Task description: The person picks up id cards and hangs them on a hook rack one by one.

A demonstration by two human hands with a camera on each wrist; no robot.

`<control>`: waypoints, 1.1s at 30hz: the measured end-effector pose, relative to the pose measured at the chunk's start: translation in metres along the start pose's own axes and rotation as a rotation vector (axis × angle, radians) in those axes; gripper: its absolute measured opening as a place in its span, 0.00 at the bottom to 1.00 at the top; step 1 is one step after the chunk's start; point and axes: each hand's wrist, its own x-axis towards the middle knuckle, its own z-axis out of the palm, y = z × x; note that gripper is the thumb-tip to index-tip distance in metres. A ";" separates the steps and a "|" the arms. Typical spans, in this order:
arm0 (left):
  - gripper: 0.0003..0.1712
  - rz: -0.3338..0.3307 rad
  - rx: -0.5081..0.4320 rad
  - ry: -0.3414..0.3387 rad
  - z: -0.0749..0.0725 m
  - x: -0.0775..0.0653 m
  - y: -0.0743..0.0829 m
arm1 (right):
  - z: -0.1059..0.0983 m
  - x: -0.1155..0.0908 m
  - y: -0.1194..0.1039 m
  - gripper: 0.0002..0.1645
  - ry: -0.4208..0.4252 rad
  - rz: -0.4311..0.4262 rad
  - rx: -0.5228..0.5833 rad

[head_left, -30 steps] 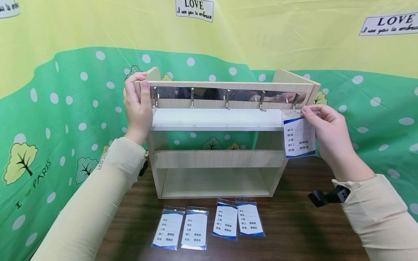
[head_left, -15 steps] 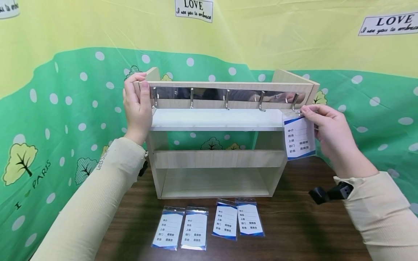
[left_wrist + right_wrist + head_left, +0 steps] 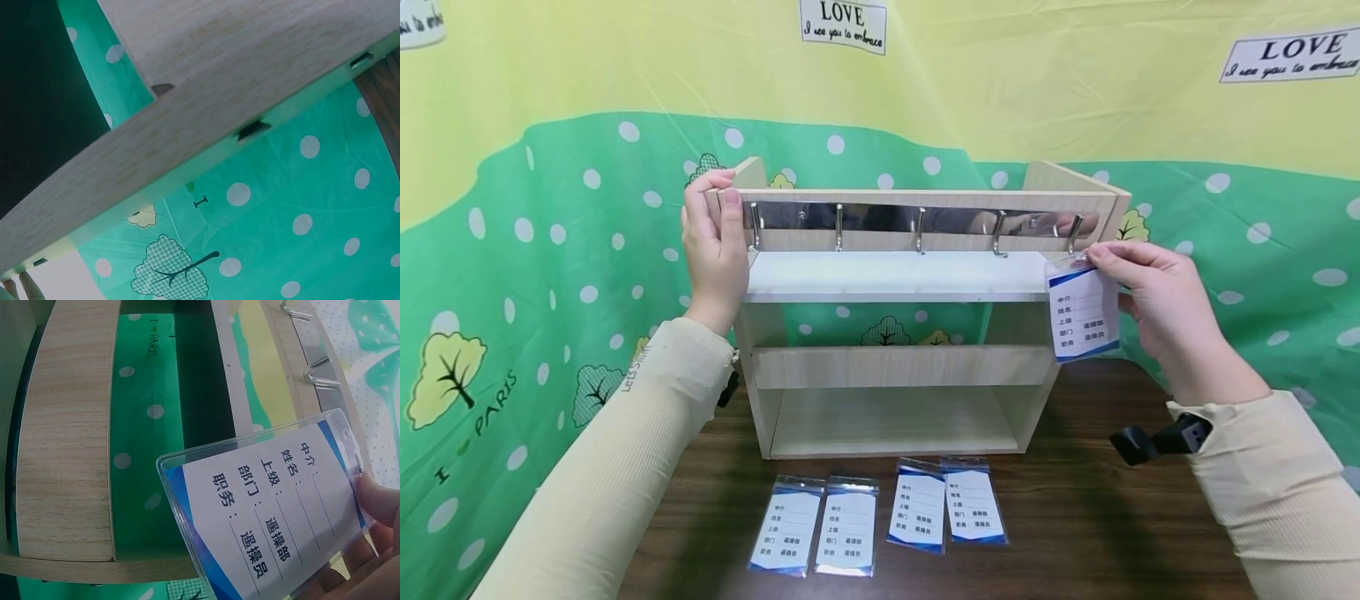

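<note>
My left hand (image 3: 715,262) grips the upper left corner of a pale wooden desk shelf (image 3: 902,367), thumb on its front. Between thumb and fingertips, my right hand (image 3: 1168,296) pinches the top right corner of a clear plastic badge holder (image 3: 1082,315) with a blue-and-white card. The badge's top edge is right at the lower end of the rightmost metal hook (image 3: 1075,233), and its slot is partly hidden by the fingers. In the right wrist view the badge (image 3: 262,512) hangs tilted in front of the shelf. Fingertips (image 3: 30,286) of my left hand show at the left wrist view's corner.
Several more hooks (image 3: 920,229) line the metal strip on the shelf's top rail. Two pairs of badges (image 3: 846,529) lie on the dark wood table (image 3: 1060,517) before the shelf. A patterned green-and-yellow cloth (image 3: 587,142) hangs behind.
The badge in my right hand has shifted very slightly left and up, its lower end swinging a little. My left hand keeps its grip on the shelf; the badges on the table have not moved.
</note>
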 end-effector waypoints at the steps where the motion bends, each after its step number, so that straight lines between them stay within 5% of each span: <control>1: 0.20 -0.002 0.001 -0.001 0.000 0.000 0.000 | 0.000 0.000 0.000 0.08 0.001 0.002 -0.020; 8: 0.20 -0.010 -0.005 0.006 -0.003 0.001 0.002 | 0.001 0.007 -0.001 0.08 0.023 0.034 -0.090; 15: 0.21 -0.028 0.004 0.000 -0.003 -0.001 0.001 | 0.007 0.011 0.005 0.09 0.062 0.098 -0.043; 24: 0.19 0.020 -0.007 0.007 0.000 0.001 -0.001 | 0.014 0.008 0.006 0.03 0.142 0.061 -0.054; 33: 0.19 -0.017 -0.005 0.004 0.001 -0.001 0.002 | 0.021 0.001 0.011 0.15 0.168 0.075 -0.204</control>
